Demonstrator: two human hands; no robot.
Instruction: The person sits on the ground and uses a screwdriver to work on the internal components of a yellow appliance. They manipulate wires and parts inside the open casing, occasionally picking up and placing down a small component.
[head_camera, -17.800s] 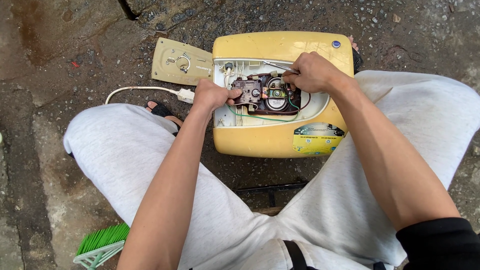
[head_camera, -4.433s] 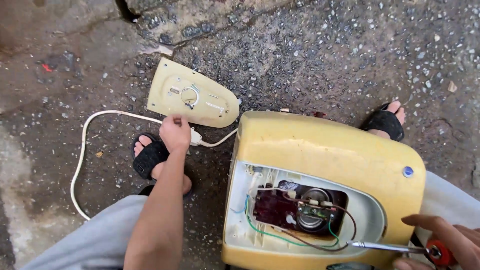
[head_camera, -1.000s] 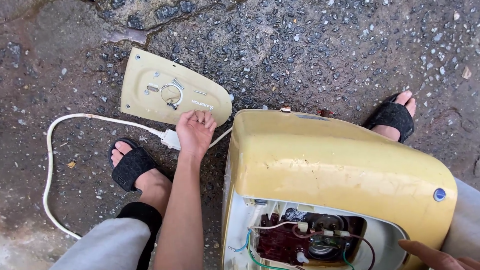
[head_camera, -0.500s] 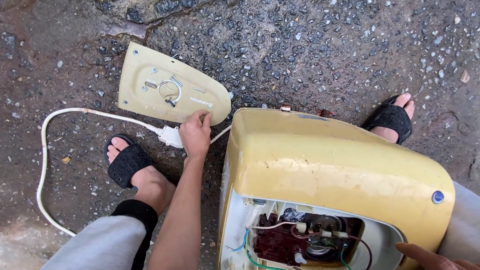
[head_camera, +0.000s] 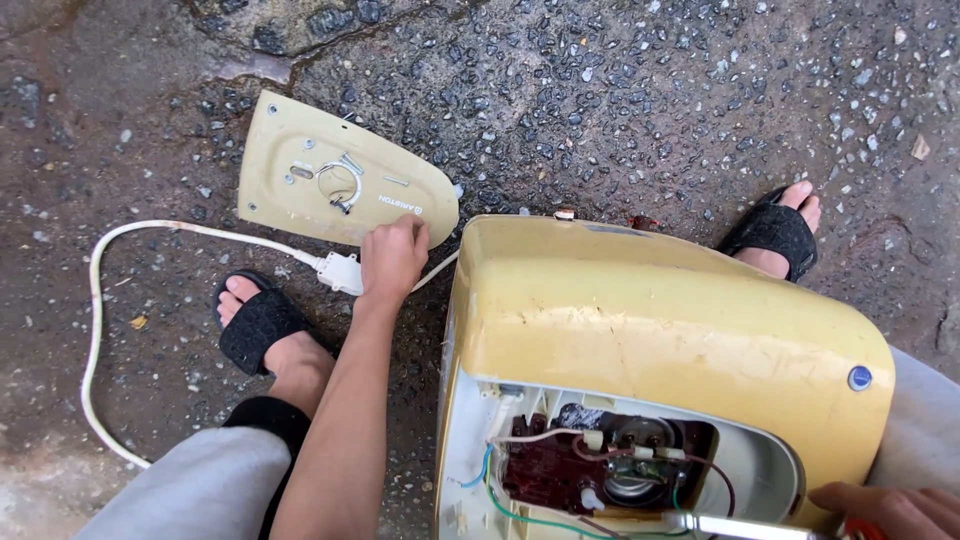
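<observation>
My left hand reaches out over the wet ground, with its curled fingertips at the near edge of a pale yellow cover plate lying flat. What the fingers pinch is hidden. A white cable connector lies just left of this hand. In front of me stands a yellow water-heater housing, its open compartment showing a dark red part and coloured wires. My right hand at the bottom right edge grips a screwdriver with a red handle, its metal shaft pointing into the compartment.
A white cable loops across the ground at the left. My sandalled feet rest on the gravelly concrete, one at the left and one at the upper right. A screw and a metal clip lie on the cover plate.
My left hand has moved slightly forward to the cover plate's edge and its fingers have curled. The view has shifted a little; the right hand stays at the bottom right.
</observation>
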